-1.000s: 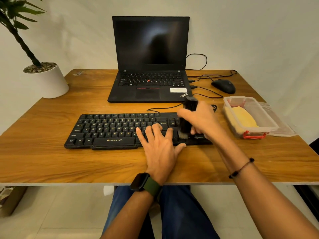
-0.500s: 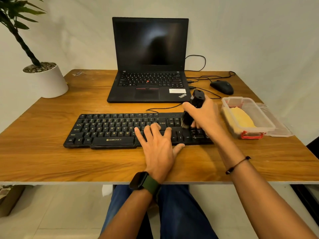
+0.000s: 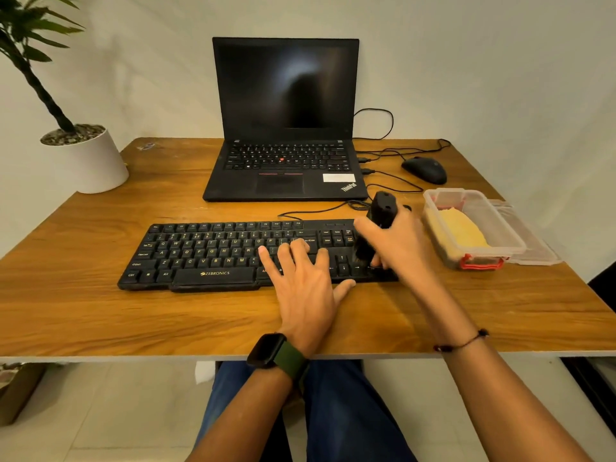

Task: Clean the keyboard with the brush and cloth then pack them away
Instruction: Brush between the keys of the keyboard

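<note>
Left hand [image 3: 305, 285] spread flat on keyboard [image 3: 206, 253]; right hand [image 3: 396, 243] gripping brush [image 3: 378, 225], bristles on keys. At 3 o'clock, box [image 3: 513, 243] with cloth [image 3: 463, 233], near table [image 3: 100, 315] edge.

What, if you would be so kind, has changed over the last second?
The right hand, gripping the black brush, swept its bristles away from the person, then back toward them over the black keyboard's right-hand keys. The left hand stayed flat on the keys; the yellow cloth remains in its clear plastic box.
</note>
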